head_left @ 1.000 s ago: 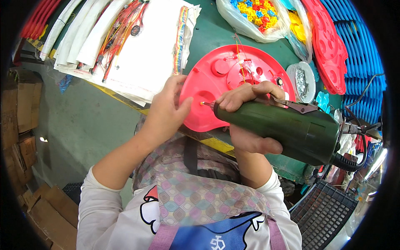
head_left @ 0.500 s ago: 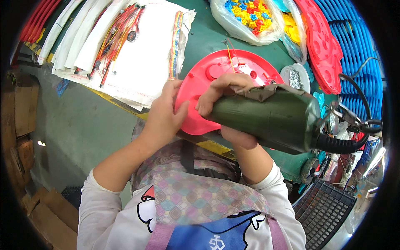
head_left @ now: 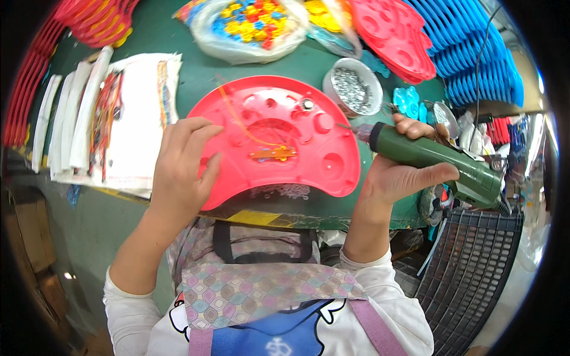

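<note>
A red curved plastic shell lies hollow side up on the table in front of me. My left hand grips its left end, thumb apart from the bent fingers. Inside the shell, near the middle, sits a narrow orange strip with an orange wire running up from it. A round silver part shows at the upper right. My right hand holds a green electric screwdriver almost level, thumb along the body. Its tip points left at the shell's right rim; whether they touch, I cannot tell.
A bowl of small screws stands right of the shell. Behind are a bag of coloured star pieces, red shells and blue stacked parts. Wire bundles lie left on white sheets. A black crate is lower right.
The screwdriver has swung right, off the shell, uncovering its inside. The shell now lies turned with its curved cut-out toward me. The view has shifted, showing more of the table's right side.
</note>
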### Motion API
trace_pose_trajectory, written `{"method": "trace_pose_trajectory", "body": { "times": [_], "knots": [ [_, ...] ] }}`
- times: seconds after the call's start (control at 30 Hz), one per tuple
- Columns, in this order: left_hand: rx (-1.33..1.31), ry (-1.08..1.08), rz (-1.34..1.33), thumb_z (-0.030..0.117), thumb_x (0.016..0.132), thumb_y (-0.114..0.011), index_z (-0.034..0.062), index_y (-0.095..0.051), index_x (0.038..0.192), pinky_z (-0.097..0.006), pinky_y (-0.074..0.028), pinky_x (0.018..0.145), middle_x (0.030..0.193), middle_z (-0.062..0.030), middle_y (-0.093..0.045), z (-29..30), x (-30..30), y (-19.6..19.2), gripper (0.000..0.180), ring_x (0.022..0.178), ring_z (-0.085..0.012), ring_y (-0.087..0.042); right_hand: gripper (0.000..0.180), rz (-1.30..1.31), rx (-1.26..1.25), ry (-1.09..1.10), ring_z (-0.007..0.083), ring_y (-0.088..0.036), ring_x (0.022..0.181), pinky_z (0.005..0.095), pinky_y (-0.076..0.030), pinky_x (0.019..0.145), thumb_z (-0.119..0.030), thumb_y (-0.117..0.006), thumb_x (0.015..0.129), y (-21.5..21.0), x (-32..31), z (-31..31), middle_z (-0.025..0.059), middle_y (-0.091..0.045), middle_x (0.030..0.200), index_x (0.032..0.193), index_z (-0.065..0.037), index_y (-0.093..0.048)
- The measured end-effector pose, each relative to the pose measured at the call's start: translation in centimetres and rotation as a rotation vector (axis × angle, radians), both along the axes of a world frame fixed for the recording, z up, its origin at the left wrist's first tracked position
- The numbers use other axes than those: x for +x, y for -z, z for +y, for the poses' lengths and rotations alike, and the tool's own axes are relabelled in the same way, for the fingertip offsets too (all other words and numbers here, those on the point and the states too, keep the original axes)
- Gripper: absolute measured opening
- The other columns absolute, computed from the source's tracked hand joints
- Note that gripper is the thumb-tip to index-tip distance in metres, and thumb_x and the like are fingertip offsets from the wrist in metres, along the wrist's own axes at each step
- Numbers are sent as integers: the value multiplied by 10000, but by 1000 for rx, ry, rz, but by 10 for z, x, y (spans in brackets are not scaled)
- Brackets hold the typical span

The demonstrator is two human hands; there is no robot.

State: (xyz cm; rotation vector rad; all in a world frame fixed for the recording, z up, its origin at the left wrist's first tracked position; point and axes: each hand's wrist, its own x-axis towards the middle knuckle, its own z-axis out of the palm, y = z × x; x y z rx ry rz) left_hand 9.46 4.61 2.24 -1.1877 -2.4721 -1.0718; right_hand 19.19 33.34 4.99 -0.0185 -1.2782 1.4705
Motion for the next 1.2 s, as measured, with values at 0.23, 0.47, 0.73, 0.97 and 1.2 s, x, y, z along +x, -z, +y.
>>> {"method": "trace_pose_trajectory", "body": {
  "times": [0.23, 0.47, 0.73, 0.97, 1.2],
  "knots": [
    [91, 424, -81, 49, 911, -662, 6, -660, 1080, -437, -525, 846, 1034, -173, -680, 155, -48, -3, 175, 987, -370, -654, 706, -72, -28, 113, 237, -651, 852, 479, -494, 946, -726, -601, 908, 15, 0, 82, 91, -658, 856, 1223, -104, -490],
    [-436, 583, -57, 25, 811, -695, 50, -739, 1004, -466, -563, 835, 1003, -186, -732, 297, -81, 33, 200, 983, -369, -700, 770, -204, -55, -16, 246, -609, 782, 427, -540, 800, -784, -545, 907, 43, -40, 101, 108, -602, 805, 1214, -83, -464],
    [-554, 722, -247, 15, 774, -691, 55, -758, 912, -475, -565, 827, 911, -193, -734, 305, -88, 27, 158, 943, -384, -712, 831, -128, -142, -74, 250, -597, 750, 436, -537, 779, -842, -516, 875, 54, -43, 112, 110, -583, 799, 1213, -84, -472],
    [-202, 703, -129, 69, 822, -735, 45, -692, 923, -455, -516, 855, 920, -129, -678, 285, -89, 49, 113, 951, -353, -638, 863, 20, -58, -184, 237, -630, 776, 423, -561, 796, -835, -518, 880, 38, -29, 115, 118, -608, 819, 1276, -73, -425],
    [-83, 624, -89, 57, 814, -747, 53, -664, 902, -454, -511, 856, 920, -108, -664, 274, -85, 38, 122, 942, -345, -625, 825, -264, -17, -76, 242, -612, 768, 434, -548, 792, -811, -532, 891, 43, -37, 98, 122, -600, 815, 1253, -76, -437]
  ]
}}
